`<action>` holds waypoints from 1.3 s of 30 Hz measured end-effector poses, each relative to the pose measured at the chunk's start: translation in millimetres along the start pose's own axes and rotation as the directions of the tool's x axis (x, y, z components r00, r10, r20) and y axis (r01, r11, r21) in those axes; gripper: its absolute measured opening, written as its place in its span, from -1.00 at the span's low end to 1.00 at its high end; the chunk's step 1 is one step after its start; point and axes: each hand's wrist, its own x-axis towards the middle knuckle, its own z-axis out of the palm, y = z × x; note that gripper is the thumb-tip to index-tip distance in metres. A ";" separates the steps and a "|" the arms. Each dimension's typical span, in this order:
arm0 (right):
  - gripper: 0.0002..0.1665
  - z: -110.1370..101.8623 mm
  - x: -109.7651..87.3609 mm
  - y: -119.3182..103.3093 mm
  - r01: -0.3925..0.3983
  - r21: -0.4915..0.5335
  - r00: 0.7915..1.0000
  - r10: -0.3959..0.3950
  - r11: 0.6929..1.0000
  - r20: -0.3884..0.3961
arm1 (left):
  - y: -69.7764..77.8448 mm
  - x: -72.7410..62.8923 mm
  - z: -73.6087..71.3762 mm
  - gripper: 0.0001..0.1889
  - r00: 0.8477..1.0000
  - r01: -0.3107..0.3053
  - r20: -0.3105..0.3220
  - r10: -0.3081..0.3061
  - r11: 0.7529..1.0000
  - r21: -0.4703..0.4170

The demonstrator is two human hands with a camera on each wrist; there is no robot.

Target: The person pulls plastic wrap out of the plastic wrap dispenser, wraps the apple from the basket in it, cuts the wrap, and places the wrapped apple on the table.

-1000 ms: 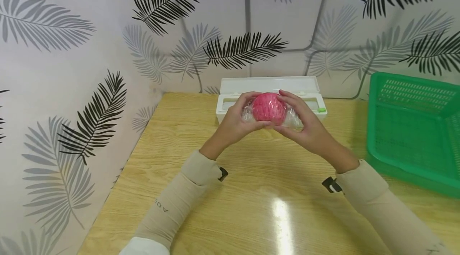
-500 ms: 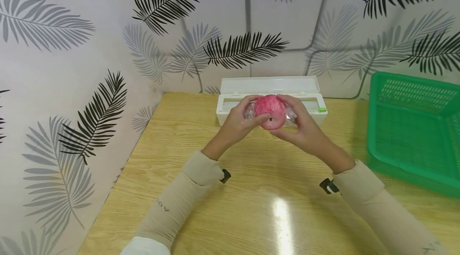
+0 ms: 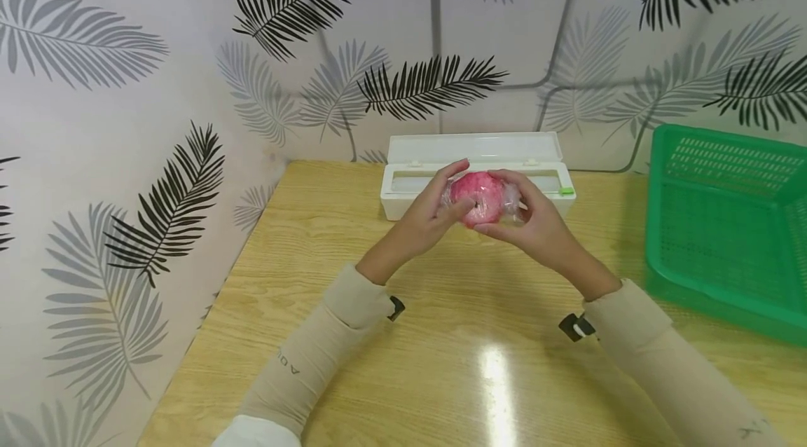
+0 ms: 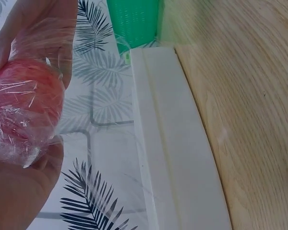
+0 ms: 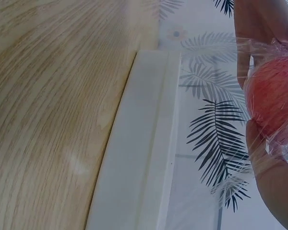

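Note:
A pink-red apple (image 3: 484, 186), wrapped in clear cling film (image 3: 511, 203), is held up between both hands in front of a white film dispenser box (image 3: 403, 207). My left hand (image 3: 424, 221) grips its left side, the thumb lying across the face near the small dark spot and the fingers reaching up behind. On the other side, my right hand (image 3: 536, 228) grips the apple with fingers over the top and thumb beneath. Bunched film sticks out toward the right palm. Crinkled film covers the apple (image 4: 26, 103) in the left wrist view, with loose film stretching off it.
The dispenser's lid (image 3: 473, 148) stands raised against the patterned wall. At the right of the wooden table (image 3: 353, 391) sits a green plastic basket (image 3: 653, 223). Its corner (image 4: 134, 24) also shows beyond the box in the left wrist view.
The apple has turned so its dark spot faces the head camera, and sits slightly lower. My left thumb has moved onto its face, and the left fingers have lifted away a little from its top.

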 end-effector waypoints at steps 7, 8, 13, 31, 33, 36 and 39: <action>-0.11 -4.8 7.0 21.4 -0.036 0.113 0.999 0.038 0.993 -0.010 | -28.0 3.6 3.7 -0.07 0.987 -0.162 0.031 0.160 0.978 0.131; -0.12 -5.2 7.5 22.9 -0.038 0.120 0.999 0.040 0.992 -0.011 | -29.5 3.8 4.2 -0.04 0.981 -0.195 0.037 0.191 0.967 0.166; -0.16 -6.4 9.0 24.4 -0.064 0.166 0.997 0.069 0.984 -0.023 | -32.8 5.6 5.5 -0.04 0.947 -0.308 0.025 0.320 0.884 0.351; -0.28 -4.7 6.3 15.8 -0.158 0.076 0.982 0.165 0.984 -0.093 | -36.5 14.0 12.4 -0.05 0.914 -0.357 -0.024 0.406 0.828 0.433; -0.30 -4.9 6.3 15.8 -0.163 0.062 0.981 0.169 0.985 -0.091 | -36.8 14.0 12.5 -0.06 0.918 -0.350 -0.026 0.396 0.838 0.420; -0.30 -5.3 6.5 15.0 -0.168 0.028 0.982 0.170 0.985 -0.082 | -36.0 13.0 12.1 -0.08 0.924 -0.333 -0.039 0.380 0.852 0.404; -0.29 -5.7 7.3 14.0 -0.165 0.009 0.984 0.165 0.986 -0.068 | -35.0 12.6 11.4 -0.09 0.922 -0.333 -0.053 0.384 0.855 0.398</action>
